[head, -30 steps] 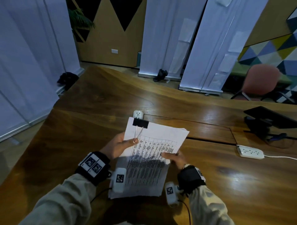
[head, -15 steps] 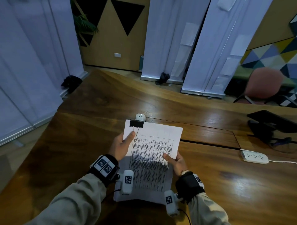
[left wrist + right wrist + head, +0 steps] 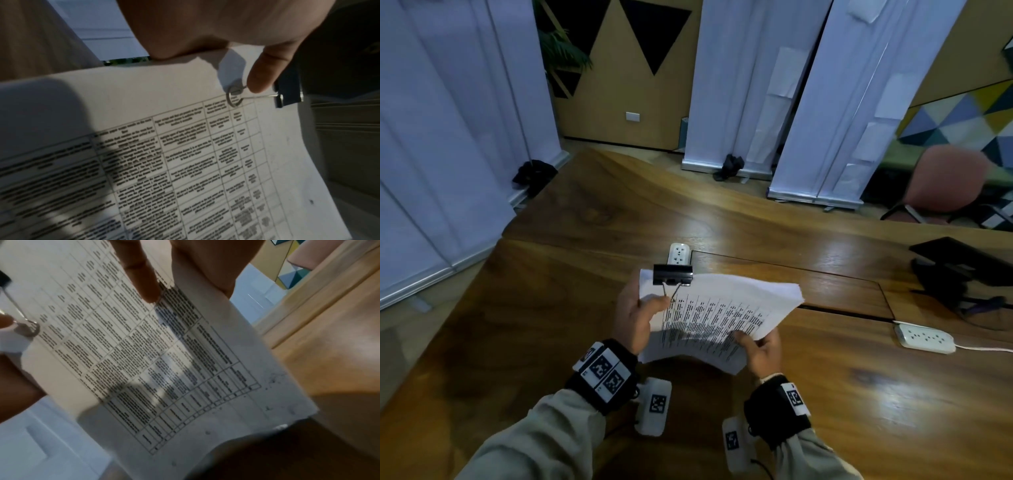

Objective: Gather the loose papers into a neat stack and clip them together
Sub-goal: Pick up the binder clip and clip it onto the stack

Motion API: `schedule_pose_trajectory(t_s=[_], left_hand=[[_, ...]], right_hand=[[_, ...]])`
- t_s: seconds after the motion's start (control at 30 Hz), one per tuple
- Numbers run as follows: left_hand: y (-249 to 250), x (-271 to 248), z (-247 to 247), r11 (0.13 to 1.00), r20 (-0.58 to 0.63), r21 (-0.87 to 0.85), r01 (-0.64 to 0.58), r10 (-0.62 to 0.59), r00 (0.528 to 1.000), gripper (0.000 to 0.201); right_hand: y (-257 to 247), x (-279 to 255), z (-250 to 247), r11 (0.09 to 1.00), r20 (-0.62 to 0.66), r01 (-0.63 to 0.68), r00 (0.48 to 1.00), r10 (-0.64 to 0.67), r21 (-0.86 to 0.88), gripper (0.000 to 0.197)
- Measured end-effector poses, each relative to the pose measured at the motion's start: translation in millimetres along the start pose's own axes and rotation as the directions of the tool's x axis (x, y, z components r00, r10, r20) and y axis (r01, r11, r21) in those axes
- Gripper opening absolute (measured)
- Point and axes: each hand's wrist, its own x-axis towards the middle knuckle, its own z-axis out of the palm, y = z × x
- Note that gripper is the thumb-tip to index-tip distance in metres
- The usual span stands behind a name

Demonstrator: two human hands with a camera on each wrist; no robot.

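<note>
A stack of printed papers (image 3: 722,308) with a table of text is held above the wooden table (image 3: 585,240), bowed upward in the middle. A black binder clip (image 3: 673,274) grips its top left edge, its wire handle folded down onto the page. My left hand (image 3: 640,315) holds the stack's left edge, thumb on the clip's wire handle (image 3: 236,97). My right hand (image 3: 760,346) pinches the lower right edge, thumb on top. The left wrist view shows the papers (image 3: 185,162) and the clip (image 3: 287,91); the right wrist view shows the papers (image 3: 164,353) with my thumb pressing them.
A white socket block (image 3: 679,253) lies on the table just beyond the clip. A white power strip (image 3: 926,338) lies at the right, with a dark stand (image 3: 962,267) behind it. A pink chair (image 3: 945,185) stands past the table's far edge.
The stack has risen off the table and tilted flatter, now bowed between both hands. My right hand has moved to the lower right edge. The left thumb stays at the clip's handle.
</note>
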Motion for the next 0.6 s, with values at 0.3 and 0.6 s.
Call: schedule_pose_trajectory(t_s=[0.3, 0.6], left_hand=[[-71.1, 0.9, -11.6, 0.932, -0.125, -0.016, 0.363, -0.362, 0.924, 0.024], [-110.7, 3.3, -23.7, 0.674, -0.160, 0.450, 0.586, -0.585, 0.795, 0.066]], right_hand=[[44.1, 1.5, 18.3, 0.963, 0.026, -0.221, 0.973, 0.227, -0.156, 0.033], [49.0, -14.3, 16.6, 0.804, 0.055, -0.406, 0.879, 0.474, -0.435, 0.052]])
